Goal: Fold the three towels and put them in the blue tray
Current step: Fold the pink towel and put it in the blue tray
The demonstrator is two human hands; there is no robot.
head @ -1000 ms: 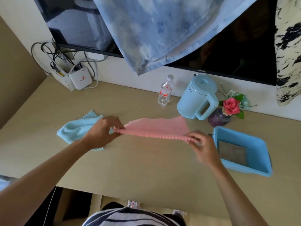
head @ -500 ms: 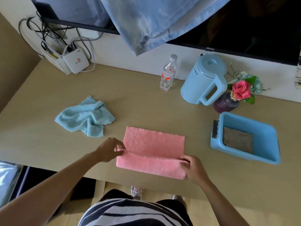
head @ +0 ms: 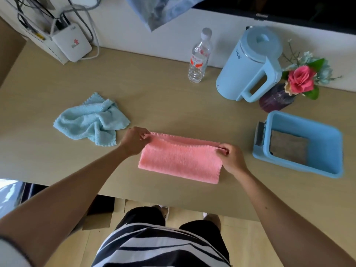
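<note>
A pink towel (head: 181,158) lies folded in half on the wooden table, its two long edges meeting at the far side. My left hand (head: 133,140) pinches its far left corner and my right hand (head: 230,158) pinches its far right corner. A light blue towel (head: 90,120) lies crumpled to the left, apart from both hands. The blue tray (head: 327,135) stands at the right with a folded brown towel (head: 289,149) flat inside it.
Along the wall stand a clear water bottle (head: 198,60), a pale blue kettle (head: 248,64) and a purple vase with a pink flower (head: 298,81). A white router (head: 72,43) with cables sits at the back left. The table's front edge (head: 173,201) runs close below the pink towel.
The pink towel, held stretched in the air a second ago, was laid on the table. Both hands have since carried its near edge over to the far edge, folding it in half.
</note>
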